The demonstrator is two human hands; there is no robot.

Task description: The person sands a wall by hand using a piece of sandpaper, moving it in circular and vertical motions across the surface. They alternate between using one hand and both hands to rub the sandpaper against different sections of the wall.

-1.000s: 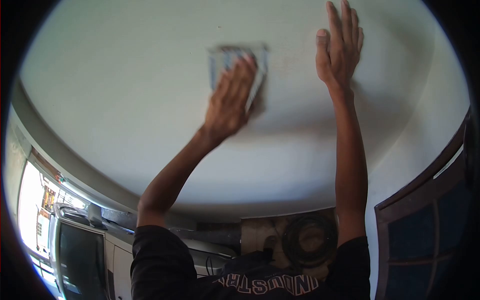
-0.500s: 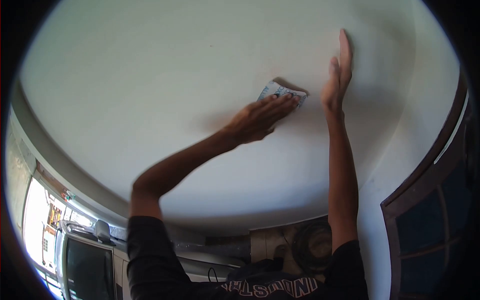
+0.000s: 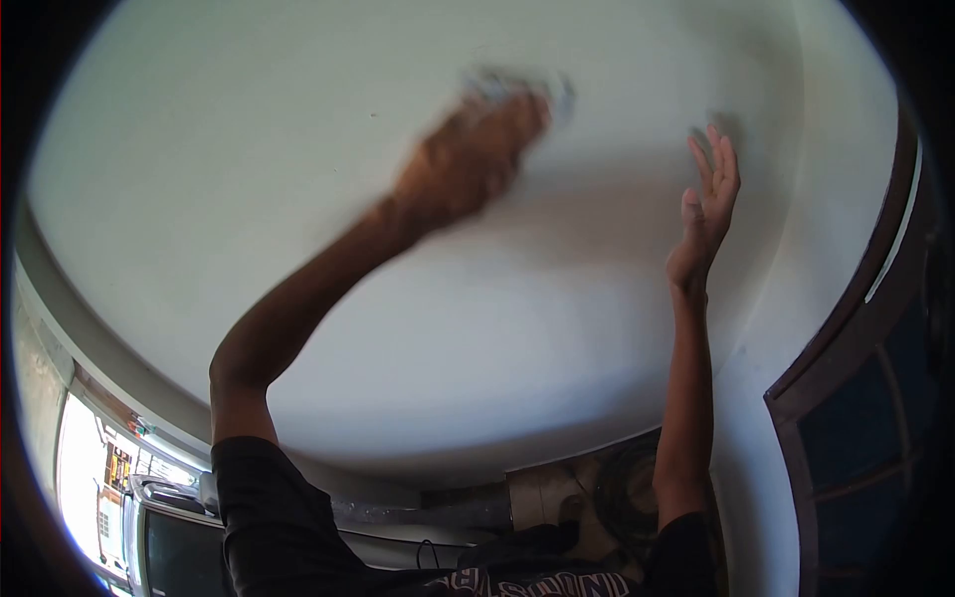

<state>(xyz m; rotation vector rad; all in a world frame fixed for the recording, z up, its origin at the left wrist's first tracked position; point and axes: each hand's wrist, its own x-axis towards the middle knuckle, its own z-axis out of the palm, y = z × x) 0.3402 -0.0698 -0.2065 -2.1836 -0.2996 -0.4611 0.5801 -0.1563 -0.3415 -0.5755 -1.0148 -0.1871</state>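
My left hand (image 3: 473, 154), smeared by motion, is pressed over a sheet of sandpaper (image 3: 492, 88) against the pale wall (image 3: 249, 199). Only the upper edge of the sheet shows past the fingers, its white printed backing blurred. Off to the right, my right hand (image 3: 708, 214) is raised beside the wall, fingers slightly spread and thumb apart, holding nothing. Its fingertips are close to the wall, near their own shadow.
A dark-framed door with panes (image 3: 851, 428) stands at the right, past the wall's corner. At lower left a vehicle (image 3: 184, 542) is parked by a bright opening. A coiled dark hose or tyre-like ring (image 3: 632, 493) lies on the floor below.
My left hand has swept up and to the left with the sandpaper. The right hand has dropped a little and turned, its fingers now spreading. The view has shifted slightly.
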